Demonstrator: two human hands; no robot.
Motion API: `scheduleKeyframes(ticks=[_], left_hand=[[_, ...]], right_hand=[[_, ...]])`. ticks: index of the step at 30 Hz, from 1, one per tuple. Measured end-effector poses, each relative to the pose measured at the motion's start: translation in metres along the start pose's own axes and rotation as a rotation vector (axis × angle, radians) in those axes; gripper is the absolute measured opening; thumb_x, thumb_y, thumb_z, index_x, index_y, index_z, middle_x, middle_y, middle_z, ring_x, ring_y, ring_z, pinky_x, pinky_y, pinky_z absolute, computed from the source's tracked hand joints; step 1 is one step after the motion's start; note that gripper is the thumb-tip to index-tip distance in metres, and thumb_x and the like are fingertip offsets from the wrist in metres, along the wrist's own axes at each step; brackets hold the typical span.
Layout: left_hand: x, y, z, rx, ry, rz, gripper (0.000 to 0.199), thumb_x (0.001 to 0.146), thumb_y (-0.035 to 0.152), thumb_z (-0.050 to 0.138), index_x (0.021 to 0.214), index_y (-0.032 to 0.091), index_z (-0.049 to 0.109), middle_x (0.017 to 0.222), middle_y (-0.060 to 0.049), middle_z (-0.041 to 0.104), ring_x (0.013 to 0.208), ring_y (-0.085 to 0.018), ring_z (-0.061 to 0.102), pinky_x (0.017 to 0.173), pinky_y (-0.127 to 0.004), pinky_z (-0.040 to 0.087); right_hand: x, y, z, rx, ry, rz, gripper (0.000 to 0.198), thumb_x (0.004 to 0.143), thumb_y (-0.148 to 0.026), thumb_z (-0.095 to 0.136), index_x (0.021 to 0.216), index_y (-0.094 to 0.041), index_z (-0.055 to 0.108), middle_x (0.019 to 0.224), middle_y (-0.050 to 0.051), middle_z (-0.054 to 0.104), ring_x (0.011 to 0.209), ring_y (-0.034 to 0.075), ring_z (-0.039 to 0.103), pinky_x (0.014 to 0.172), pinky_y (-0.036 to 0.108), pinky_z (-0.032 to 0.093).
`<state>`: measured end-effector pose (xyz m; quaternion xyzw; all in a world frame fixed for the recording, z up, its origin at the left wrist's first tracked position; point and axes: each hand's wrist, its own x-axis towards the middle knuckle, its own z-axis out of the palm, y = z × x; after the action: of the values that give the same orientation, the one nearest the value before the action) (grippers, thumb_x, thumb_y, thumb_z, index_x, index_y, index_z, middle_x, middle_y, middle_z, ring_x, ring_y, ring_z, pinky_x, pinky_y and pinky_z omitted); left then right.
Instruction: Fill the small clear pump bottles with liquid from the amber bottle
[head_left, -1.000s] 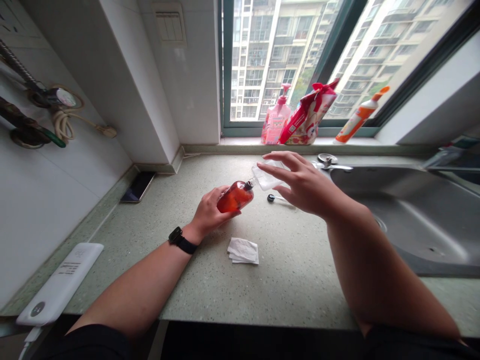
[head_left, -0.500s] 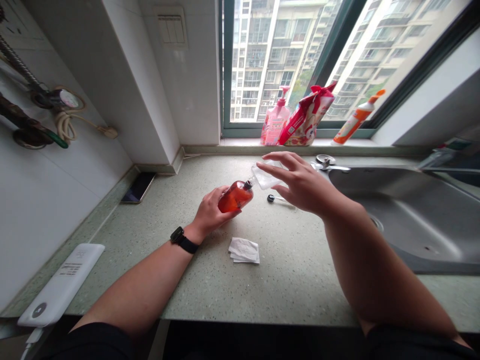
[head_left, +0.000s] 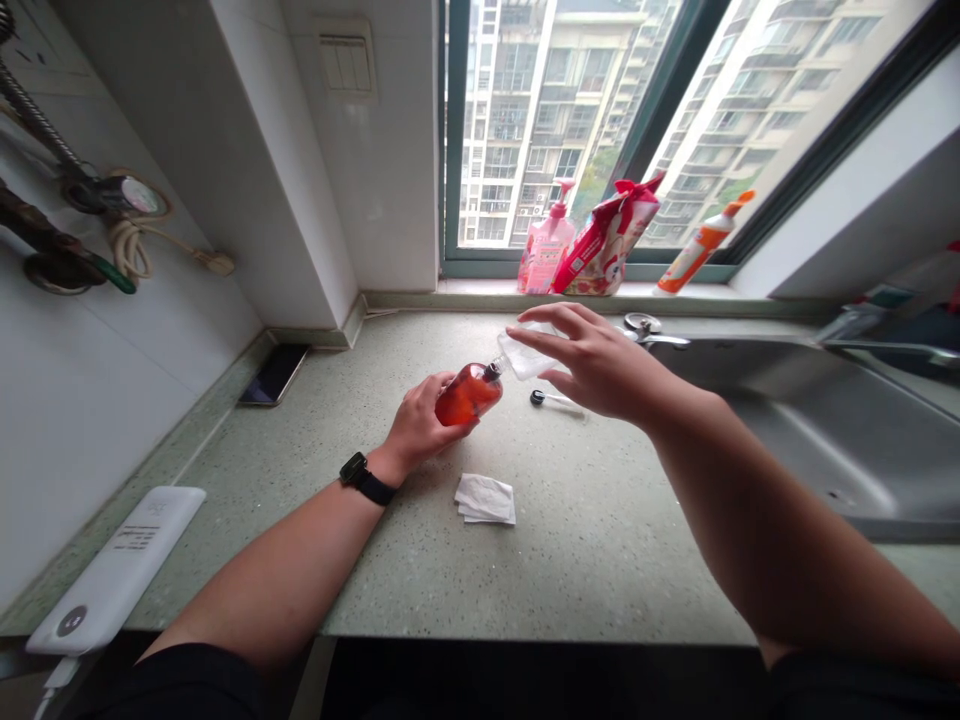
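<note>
Wrapped around a reddish-orange translucent bottle (head_left: 471, 398), my left hand (head_left: 421, 422) keeps it tilted with its neck up to the right. My right hand (head_left: 581, 355) grips a clear bottle (head_left: 521, 355), tipped so that its mouth meets the neck of the orange bottle. Whether liquid is flowing between them I cannot tell. Just below the right hand, a black cap with a pale stem, like a pump top (head_left: 537, 398), lies on the counter. Folded white tissue (head_left: 485, 498) lies nearer the front, below the bottles.
A steel sink (head_left: 795, 400) with a faucet (head_left: 652, 335) is on the right. A phone (head_left: 274, 376) and a white power bank (head_left: 120, 570) lie at the left. On the windowsill stand a pink pump bottle (head_left: 546, 255), a red bag (head_left: 611, 240) and an orange-white bottle (head_left: 701, 250).
The view has shifted slightly. Both hands keep their grips, and the two bottles stay mouth to mouth in nearly the same pose; my right forearm sits a little further right.
</note>
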<state>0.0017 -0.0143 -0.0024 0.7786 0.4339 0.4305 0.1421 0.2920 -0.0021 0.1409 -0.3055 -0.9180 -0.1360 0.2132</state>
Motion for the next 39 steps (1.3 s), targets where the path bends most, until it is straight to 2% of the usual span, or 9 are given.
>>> scheduleKeyframes(ticks=[27, 34, 39], left_hand=[[0.0, 0.001, 0.0, -0.007, -0.018, -0.03, 0.06, 0.085, 0.043, 0.087, 0.134, 0.024, 0.057, 0.128, -0.013, 0.074, 0.115, -0.032, 0.073, 0.097, -0.048, 0.06], [0.0, 0.003, -0.001, -0.005, -0.017, -0.025, 0.06, 0.086, 0.045, 0.085, 0.135, 0.024, 0.057, 0.127, -0.012, 0.074, 0.114, -0.032, 0.073, 0.098, -0.049, 0.06], [-0.001, 0.002, -0.001, -0.005, -0.014, -0.021, 0.061, 0.086, 0.045, 0.085, 0.135, 0.024, 0.057, 0.129, -0.012, 0.074, 0.115, -0.032, 0.073, 0.098, -0.049, 0.06]], right_hand=[[0.01, -0.002, -0.011, -0.097, -0.127, -0.035, 0.06, 0.097, -0.02, 0.07, 0.156, -0.023, 0.06, 0.15, 0.015, 0.065, 0.139, 0.034, 0.059, 0.119, 0.057, 0.051], [0.01, -0.002, -0.011, -0.093, -0.127, -0.033, 0.064, 0.098, -0.02, 0.069, 0.16, -0.03, 0.056, 0.15, 0.013, 0.065, 0.139, 0.034, 0.059, 0.117, 0.058, 0.051], [0.011, -0.003, -0.013, -0.105, -0.135, -0.034, 0.066, 0.096, -0.019, 0.07, 0.16, -0.028, 0.057, 0.15, 0.014, 0.065, 0.139, 0.034, 0.058, 0.119, 0.058, 0.05]])
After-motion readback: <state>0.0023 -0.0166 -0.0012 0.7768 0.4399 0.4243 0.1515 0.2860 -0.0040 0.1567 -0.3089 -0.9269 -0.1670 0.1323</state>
